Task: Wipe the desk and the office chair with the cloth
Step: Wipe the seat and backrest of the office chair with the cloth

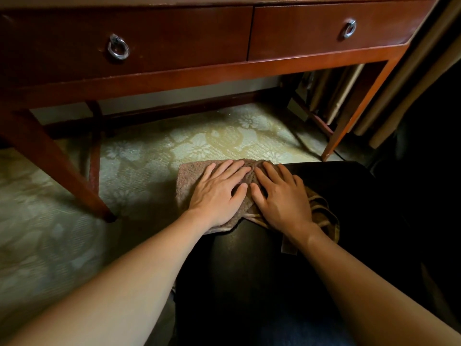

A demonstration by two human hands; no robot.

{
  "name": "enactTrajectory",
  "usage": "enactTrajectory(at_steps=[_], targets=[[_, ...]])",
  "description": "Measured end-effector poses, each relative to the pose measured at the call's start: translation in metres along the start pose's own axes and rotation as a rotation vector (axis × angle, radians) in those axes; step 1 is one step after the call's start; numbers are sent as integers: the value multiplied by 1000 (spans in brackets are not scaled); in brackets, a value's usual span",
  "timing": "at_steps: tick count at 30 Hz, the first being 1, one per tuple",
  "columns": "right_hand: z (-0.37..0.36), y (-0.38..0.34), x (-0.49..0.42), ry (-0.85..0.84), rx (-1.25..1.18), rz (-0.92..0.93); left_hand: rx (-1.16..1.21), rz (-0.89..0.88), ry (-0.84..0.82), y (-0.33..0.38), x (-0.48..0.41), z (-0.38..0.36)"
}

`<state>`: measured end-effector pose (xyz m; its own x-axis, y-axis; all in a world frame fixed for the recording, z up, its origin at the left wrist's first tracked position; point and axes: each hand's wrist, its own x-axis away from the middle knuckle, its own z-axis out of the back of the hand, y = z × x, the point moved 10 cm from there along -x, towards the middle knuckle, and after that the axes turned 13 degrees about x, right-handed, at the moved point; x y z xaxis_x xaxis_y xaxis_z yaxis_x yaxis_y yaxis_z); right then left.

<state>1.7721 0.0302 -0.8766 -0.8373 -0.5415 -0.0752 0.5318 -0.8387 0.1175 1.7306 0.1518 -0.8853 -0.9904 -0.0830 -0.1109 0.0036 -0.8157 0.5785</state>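
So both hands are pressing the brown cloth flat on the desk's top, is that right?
Not quite. The head view shows the left hand and right hand pressing the brown cloth flat on the dark chair seat, in front of the desk, not on its top.

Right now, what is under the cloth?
The cloth lies over the far edge of the dark chair seat, partly overhanging the carpet. The left hand and right hand press flat on top. The seat beneath is covered.
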Motion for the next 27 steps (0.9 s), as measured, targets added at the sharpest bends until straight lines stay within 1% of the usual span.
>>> enactTrajectory(at_steps=[9, 15, 19, 22, 24, 27], targets=[[-10, 7, -37, 55, -87, 70, -23, 82, -50, -15, -34, -4], [-1, 14, -52, 107, -139, 134, -9, 151, -90, -19, -50, -3], [-6, 17, -67, 66, -170, 164, 36, 194, -101, -24, -60, -1], [-11, 15, -79, 6, -138, 179, 53, 239, -119, -31, -66, -2], [-15, 14, -87, -41, -116, 179, 81, 279, -136, -38, -70, -4], [-22, 11, -97, -158, -68, 137, 123, 350, -163, -51, -74, -7]])
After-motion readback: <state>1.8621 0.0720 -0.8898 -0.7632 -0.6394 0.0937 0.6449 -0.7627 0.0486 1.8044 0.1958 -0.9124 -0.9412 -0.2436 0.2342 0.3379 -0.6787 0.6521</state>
